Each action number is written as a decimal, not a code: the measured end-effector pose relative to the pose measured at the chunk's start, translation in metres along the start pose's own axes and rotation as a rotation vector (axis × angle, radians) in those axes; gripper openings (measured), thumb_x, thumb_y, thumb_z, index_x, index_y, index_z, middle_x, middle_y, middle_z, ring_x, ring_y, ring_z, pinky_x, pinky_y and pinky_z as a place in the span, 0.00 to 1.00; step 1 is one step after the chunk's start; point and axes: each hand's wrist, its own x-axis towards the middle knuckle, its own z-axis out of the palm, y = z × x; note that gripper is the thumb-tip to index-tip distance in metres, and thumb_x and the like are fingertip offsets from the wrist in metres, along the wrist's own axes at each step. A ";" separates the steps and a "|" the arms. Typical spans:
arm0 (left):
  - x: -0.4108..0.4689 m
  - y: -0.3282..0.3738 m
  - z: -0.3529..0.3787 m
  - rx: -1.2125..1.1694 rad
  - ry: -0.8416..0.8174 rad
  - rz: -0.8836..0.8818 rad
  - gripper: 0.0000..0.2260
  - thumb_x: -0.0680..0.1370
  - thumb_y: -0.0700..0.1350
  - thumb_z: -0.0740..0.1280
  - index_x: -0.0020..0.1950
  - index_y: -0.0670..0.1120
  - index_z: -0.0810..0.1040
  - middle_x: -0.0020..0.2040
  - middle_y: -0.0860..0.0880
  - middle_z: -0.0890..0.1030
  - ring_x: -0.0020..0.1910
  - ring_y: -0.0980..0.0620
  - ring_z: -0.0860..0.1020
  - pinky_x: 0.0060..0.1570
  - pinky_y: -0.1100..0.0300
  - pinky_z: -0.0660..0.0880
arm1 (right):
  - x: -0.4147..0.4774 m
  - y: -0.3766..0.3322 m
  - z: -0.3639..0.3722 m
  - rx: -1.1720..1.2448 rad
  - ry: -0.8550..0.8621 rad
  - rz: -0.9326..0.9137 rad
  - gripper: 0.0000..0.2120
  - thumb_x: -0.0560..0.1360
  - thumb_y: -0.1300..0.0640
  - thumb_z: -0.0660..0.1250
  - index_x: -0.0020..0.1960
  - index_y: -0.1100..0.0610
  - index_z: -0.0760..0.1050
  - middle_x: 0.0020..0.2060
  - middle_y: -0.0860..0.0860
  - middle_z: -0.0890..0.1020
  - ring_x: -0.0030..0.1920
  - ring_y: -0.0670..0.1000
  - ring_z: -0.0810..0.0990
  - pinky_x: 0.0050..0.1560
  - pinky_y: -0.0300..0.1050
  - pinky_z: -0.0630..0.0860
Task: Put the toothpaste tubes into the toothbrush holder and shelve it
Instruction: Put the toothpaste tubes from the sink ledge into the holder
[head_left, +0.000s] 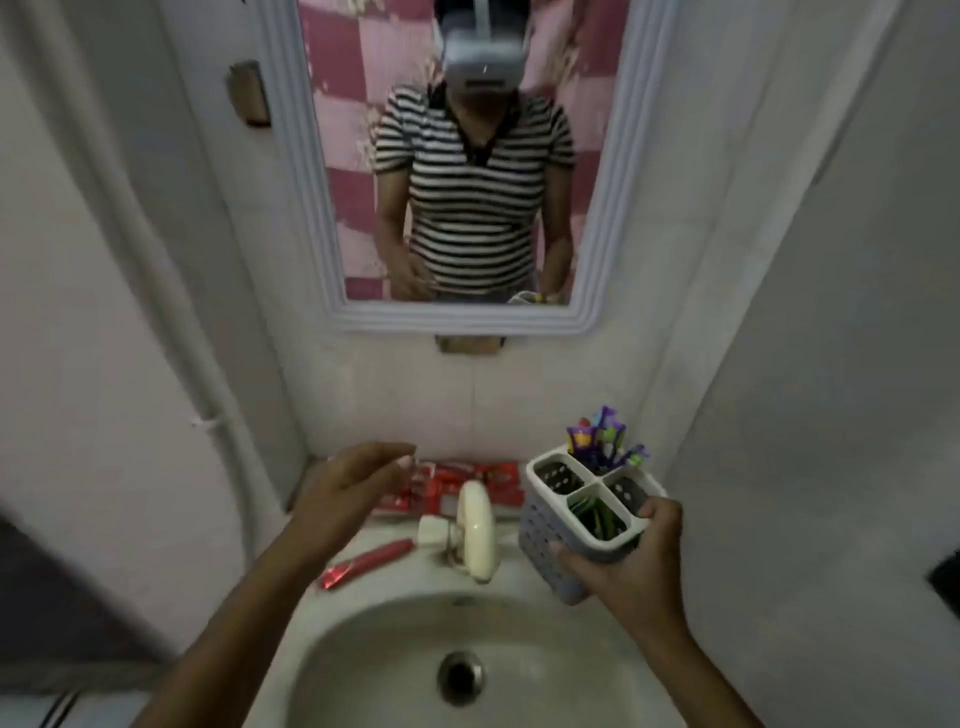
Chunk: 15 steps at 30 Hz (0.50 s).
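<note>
Fingers of the right hand (621, 564) are wrapping around the toothbrush holder (582, 525), gripping it tilted above the sink (374, 639) rim's right side, near the right wall. Its far compartment is holding purple toothbrushes (602, 434); the near one is holding green items. Left hand (345, 491) is hovering released, fingers spread, over red toothpaste tubes (452, 483) lying along the far ledge. Another red tube (366, 564) is lying left of the tap (475, 530), with open rim around it.
</note>
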 end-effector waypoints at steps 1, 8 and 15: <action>-0.002 -0.022 -0.003 0.039 0.029 -0.037 0.06 0.77 0.48 0.68 0.53 0.53 0.83 0.49 0.50 0.86 0.49 0.53 0.84 0.54 0.50 0.78 | -0.009 0.014 0.004 -0.007 -0.007 0.028 0.45 0.52 0.65 0.91 0.54 0.59 0.62 0.50 0.41 0.72 0.48 0.51 0.78 0.44 0.34 0.76; 0.004 -0.123 0.020 0.532 0.011 -0.208 0.11 0.76 0.46 0.67 0.57 0.50 0.82 0.51 0.51 0.85 0.47 0.52 0.82 0.44 0.61 0.75 | -0.035 0.061 0.035 0.011 -0.123 0.108 0.46 0.52 0.70 0.90 0.57 0.60 0.62 0.55 0.44 0.73 0.53 0.41 0.82 0.48 0.19 0.74; 0.052 -0.145 0.041 0.674 0.128 -0.088 0.09 0.74 0.53 0.70 0.53 0.52 0.81 0.50 0.56 0.82 0.51 0.52 0.80 0.46 0.56 0.77 | -0.026 0.101 0.039 0.046 -0.185 0.097 0.70 0.54 0.69 0.89 0.82 0.54 0.48 0.74 0.30 0.69 0.71 0.51 0.78 0.67 0.54 0.80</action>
